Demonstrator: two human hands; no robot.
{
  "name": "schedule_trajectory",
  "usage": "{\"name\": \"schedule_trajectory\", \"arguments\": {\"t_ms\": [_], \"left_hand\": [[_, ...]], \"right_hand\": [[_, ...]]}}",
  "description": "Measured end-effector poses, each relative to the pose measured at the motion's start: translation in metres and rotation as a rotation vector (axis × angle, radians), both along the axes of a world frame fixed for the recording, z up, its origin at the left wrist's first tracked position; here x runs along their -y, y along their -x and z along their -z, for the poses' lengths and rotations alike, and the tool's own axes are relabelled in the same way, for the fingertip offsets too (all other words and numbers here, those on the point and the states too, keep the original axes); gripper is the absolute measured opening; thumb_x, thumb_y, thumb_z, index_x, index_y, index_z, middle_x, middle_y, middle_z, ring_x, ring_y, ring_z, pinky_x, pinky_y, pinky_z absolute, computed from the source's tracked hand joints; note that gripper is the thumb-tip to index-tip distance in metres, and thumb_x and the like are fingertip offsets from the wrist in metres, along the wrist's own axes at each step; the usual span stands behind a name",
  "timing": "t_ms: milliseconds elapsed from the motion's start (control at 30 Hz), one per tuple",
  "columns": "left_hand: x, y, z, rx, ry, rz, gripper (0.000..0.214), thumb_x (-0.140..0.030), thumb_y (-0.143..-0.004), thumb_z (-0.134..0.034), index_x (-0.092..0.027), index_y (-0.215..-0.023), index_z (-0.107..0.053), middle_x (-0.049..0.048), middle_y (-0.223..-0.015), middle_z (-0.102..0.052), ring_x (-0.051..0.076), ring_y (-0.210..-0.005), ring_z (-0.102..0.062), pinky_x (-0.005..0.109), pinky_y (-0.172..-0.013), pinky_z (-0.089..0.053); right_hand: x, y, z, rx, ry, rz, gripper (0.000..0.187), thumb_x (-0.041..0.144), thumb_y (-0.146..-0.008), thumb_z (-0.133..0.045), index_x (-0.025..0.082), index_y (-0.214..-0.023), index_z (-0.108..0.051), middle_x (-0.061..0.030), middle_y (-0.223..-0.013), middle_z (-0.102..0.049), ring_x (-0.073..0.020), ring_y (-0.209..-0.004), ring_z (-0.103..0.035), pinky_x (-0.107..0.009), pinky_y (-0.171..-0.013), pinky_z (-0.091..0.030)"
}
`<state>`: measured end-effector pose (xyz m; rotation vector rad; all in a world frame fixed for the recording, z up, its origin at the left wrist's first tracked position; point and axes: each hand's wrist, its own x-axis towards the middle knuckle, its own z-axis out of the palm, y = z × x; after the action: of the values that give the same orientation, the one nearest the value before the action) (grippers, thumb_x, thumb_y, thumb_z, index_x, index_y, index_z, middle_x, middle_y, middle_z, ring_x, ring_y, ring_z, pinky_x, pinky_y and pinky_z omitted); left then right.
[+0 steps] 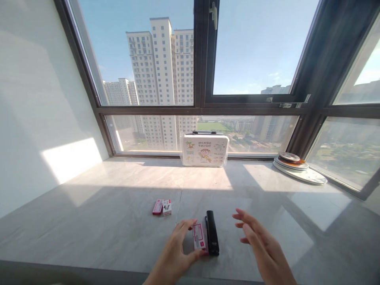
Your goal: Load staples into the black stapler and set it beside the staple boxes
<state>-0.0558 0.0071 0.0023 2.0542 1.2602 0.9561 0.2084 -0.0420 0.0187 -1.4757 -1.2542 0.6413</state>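
My left hand [177, 246] has its thumb and fingertips at the two ends of a small white and magenta staple box [198, 236], gripping it. Just right of that box a black stapler [212, 233] lies lengthwise on the grey marble-look sill. A magenta edge shows low between box and stapler; what it belongs to is partly hidden. Off to the stapler's right, my right hand [257, 241] is held with its fingers apart and nothing in them. Farther back stand two more small boxes, a magenta one [157, 207] and a white one with a staple picture [167, 207].
A white cartoon-printed case [204, 151] with a dark handle stands upright against the window. Stacked plates [308, 174] sit in the back right corner. A white wall [35, 118] bounds the left side, and the sill's front edge runs close below my hands.
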Motion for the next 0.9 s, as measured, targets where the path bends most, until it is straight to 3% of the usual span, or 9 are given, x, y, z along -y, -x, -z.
{"name": "schedule_trajectory", "arguments": {"t_ms": [100, 167, 300, 433, 600, 667, 733, 800, 900], "left_hand": [[-0.009, -0.015, -0.008, -0.043, 0.053, 0.119, 0.070, -0.027, -0.070, -0.078, -0.030, -0.136, -0.056, 0.0047, -0.136, -0.061, 0.026, -0.127, -0.054, 0.039, -0.112, -0.042], [-0.014, -0.018, -0.009, -0.061, 0.078, 0.160, 0.071, -0.027, -0.067, -0.079, -0.030, -0.134, -0.058, 0.0036, -0.133, -0.063, 0.027, -0.124, -0.057, 0.039, -0.108, -0.045], [-0.021, -0.016, -0.004, -0.056, 0.065, 0.163, 0.071, -0.027, -0.066, -0.079, -0.030, -0.134, -0.058, 0.0042, -0.130, -0.064, 0.028, -0.122, -0.057, 0.040, -0.107, -0.046], [-0.021, -0.018, 0.003, -0.047, 0.054, 0.144, 0.070, -0.027, -0.066, -0.080, -0.028, -0.132, -0.059, 0.0049, -0.129, -0.064, 0.027, -0.121, -0.056, 0.039, -0.107, -0.045], [-0.015, -0.017, 0.008, -0.067, 0.017, 0.142, 0.086, -0.035, -0.070, -0.081, -0.030, -0.148, -0.043, 0.0063, -0.144, -0.055, 0.028, -0.133, -0.049, 0.041, -0.113, -0.041], [-0.022, -0.004, 0.007, -0.061, -0.049, 0.102, 0.073, -0.040, -0.084, -0.071, -0.031, -0.150, -0.040, 0.0055, -0.149, -0.050, 0.026, -0.138, -0.044, 0.042, -0.117, -0.037], [-0.038, 0.020, 0.005, -0.055, -0.148, -0.037, 0.047, -0.035, -0.099, -0.046, -0.031, -0.145, -0.047, 0.0049, -0.148, -0.052, 0.023, -0.138, -0.044, 0.043, -0.118, -0.034], [-0.058, 0.053, 0.006, -0.080, -0.257, -0.257, 0.045, -0.027, -0.099, -0.035, -0.026, -0.140, -0.054, 0.0064, -0.142, -0.057, 0.023, -0.133, -0.048, 0.046, -0.117, -0.035], [-0.078, 0.104, 0.016, -0.279, -0.200, -0.438, 0.050, -0.022, -0.089, -0.045, -0.023, -0.137, -0.057, 0.0066, -0.145, -0.054, 0.027, -0.137, -0.042, 0.048, -0.117, -0.032]], "right_hand": [[-0.036, 0.009, 0.029, 0.019, 0.150, -0.183, 0.064, 0.064, -0.088, -0.053, 0.021, -0.135, -0.062, -0.0108, -0.112, -0.070, -0.0268, -0.088, -0.068, -0.034, -0.069, -0.056], [-0.047, 0.015, 0.044, 0.070, 0.134, -0.303, 0.062, 0.063, -0.090, -0.051, 0.019, -0.133, -0.065, -0.0097, -0.106, -0.072, -0.0255, -0.087, -0.068, -0.033, -0.077, -0.055], [-0.048, 0.020, 0.044, 0.126, 0.072, -0.480, 0.053, 0.056, -0.098, -0.043, 0.021, -0.126, -0.070, -0.0085, -0.101, -0.072, -0.0261, -0.095, -0.067, -0.032, -0.085, -0.051], [-0.046, 0.023, 0.030, 0.110, 0.070, -0.526, 0.054, 0.056, -0.099, -0.040, 0.020, -0.123, -0.072, -0.0082, -0.094, -0.073, -0.0264, -0.091, -0.066, -0.033, -0.084, -0.051], [-0.047, 0.023, 0.042, 0.012, 0.080, -0.436, 0.061, 0.064, -0.094, -0.045, 0.019, -0.130, -0.067, -0.0095, -0.100, -0.073, -0.0282, -0.095, -0.065, -0.037, -0.089, -0.052], [-0.045, 0.024, 0.047, -0.030, 0.122, -0.331, 0.070, 0.070, -0.090, -0.047, 0.019, -0.135, -0.063, -0.0069, -0.087, -0.072, -0.0258, -0.079, -0.065, -0.036, -0.076, -0.054], [-0.042, 0.025, 0.048, -0.035, 0.141, -0.257, 0.073, 0.073, -0.087, -0.048, 0.020, -0.135, -0.064, -0.0036, -0.073, -0.067, -0.0229, -0.066, -0.061, -0.033, -0.066, -0.052], [-0.039, 0.026, 0.045, -0.023, 0.127, -0.233, 0.073, 0.075, -0.085, -0.049, 0.020, -0.129, -0.068, -0.0019, -0.066, -0.062, -0.0214, -0.062, -0.058, -0.031, -0.061, -0.050], [-0.036, 0.028, 0.038, -0.010, 0.124, -0.229, 0.074, 0.077, -0.083, -0.049, 0.019, -0.124, -0.070, -0.0011, -0.061, -0.058, -0.0203, -0.058, -0.054, -0.030, -0.056, -0.047]]}}
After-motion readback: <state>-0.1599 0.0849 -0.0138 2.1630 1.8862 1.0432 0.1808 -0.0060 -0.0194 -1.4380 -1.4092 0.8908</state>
